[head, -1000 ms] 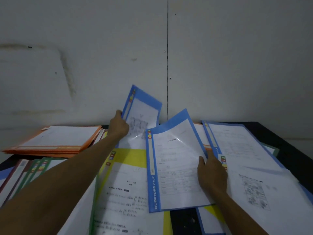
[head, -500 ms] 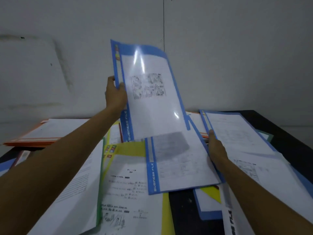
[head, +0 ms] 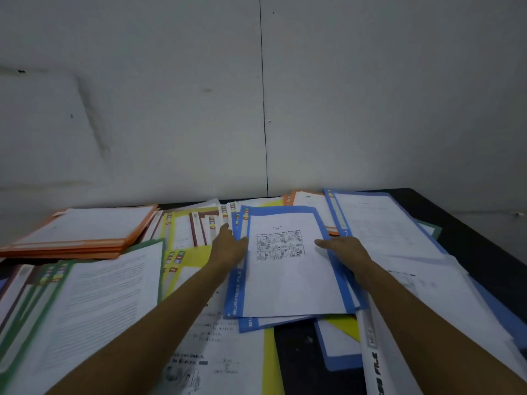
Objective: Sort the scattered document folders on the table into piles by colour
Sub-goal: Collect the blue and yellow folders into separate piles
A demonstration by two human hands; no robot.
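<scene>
Blue folder (head: 288,280) on its pile
My left hand (head: 228,248) and right hand (head: 343,249) lie flat at its edges; probably light, slippery.

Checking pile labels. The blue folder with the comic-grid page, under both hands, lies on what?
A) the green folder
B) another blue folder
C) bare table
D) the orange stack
B: the top blue folder lies flat on a lower blue folder, whose edge peeks out beneath it. The orange stack and the green folder sit off to the left.
</scene>
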